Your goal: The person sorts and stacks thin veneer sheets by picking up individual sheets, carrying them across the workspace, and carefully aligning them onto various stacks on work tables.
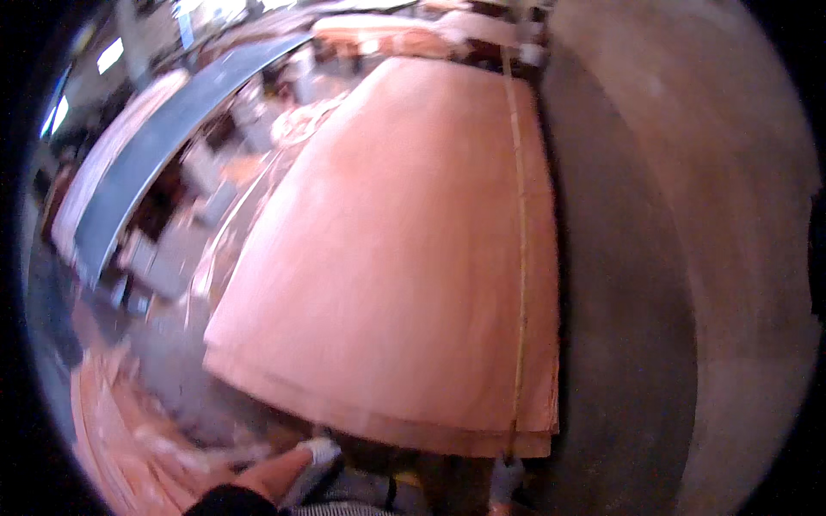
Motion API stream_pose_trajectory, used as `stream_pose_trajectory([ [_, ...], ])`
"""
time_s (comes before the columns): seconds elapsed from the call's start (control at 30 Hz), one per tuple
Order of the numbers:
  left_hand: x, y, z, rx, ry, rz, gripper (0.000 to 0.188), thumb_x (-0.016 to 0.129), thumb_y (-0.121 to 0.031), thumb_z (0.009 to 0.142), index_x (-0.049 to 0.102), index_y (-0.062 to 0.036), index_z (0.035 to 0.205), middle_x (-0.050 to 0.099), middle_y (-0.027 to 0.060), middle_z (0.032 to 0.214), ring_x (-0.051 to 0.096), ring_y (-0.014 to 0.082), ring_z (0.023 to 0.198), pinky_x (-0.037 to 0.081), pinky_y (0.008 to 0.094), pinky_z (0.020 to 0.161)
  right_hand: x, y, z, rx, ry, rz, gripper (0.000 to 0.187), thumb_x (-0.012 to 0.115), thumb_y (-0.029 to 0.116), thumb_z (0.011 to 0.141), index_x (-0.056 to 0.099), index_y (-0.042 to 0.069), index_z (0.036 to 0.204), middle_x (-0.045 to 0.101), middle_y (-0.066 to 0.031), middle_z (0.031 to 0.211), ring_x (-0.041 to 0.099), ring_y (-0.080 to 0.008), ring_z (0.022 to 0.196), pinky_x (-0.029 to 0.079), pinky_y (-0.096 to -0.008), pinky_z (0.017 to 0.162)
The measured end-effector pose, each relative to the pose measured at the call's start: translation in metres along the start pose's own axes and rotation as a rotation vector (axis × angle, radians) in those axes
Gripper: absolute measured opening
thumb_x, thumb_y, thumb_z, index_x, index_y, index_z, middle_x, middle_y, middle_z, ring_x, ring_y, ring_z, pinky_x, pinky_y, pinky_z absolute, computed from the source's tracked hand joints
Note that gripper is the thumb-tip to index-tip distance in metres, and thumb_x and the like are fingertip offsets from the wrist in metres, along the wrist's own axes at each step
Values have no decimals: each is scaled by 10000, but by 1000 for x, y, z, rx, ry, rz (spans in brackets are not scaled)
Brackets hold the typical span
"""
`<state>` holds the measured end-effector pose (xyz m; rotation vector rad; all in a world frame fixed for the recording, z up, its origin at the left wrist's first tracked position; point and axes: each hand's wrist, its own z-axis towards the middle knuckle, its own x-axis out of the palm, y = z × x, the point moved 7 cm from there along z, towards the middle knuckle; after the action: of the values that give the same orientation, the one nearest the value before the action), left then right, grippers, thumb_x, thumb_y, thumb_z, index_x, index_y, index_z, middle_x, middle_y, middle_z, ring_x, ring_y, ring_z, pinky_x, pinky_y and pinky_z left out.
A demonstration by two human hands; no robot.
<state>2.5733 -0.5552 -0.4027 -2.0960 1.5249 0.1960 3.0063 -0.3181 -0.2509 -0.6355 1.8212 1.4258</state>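
Note:
A large, wide stack of thin pinkish-orange sheets, like wood veneer (pixel 387 249), lies in front of me, its near edges slightly uneven. Along its right side runs a long, thin yellowish strip (pixel 521 258), from the far edge to the near one. At the strip's near end is my right hand (pixel 506 477), in a pale glove and closed on it; the fingers are small and blurred. My left hand (pixel 323 451), in a whitish glove, is just off the stack's near edge, left of the middle. Blur hides how its fingers are held.
Loose pinkish sheets (pixel 120 430) lie heaped at the lower left. A long dark grey-blue panel (pixel 172 142) stands at the far left, with scraps and blocks beside it. More stacked sheets (pixel 379 36) lie beyond. Brownish floor (pixel 628 284) stretches along the right.

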Motion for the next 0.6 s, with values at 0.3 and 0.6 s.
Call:
stream_pose_trajectory([
  [0.3,17,133,-176,-262,-517,-790,478,386,-400,899,563,-42,1161,582,192,1174,546,369,1077,422,420,921,89,233,-80,158,423,524,190,640,218,853,529,105,750,411,42,560,350,-66,417,300,-236,384],
  [0.6,220,312,-335,-710,-778,-1182,460,421,-375,894,594,-6,1107,589,226,1134,554,370,1067,422,409,931,202,452,-254,33,784,752,240,619,304,882,502,103,821,384,39,527,354,-84,377,312,-246,371],
])
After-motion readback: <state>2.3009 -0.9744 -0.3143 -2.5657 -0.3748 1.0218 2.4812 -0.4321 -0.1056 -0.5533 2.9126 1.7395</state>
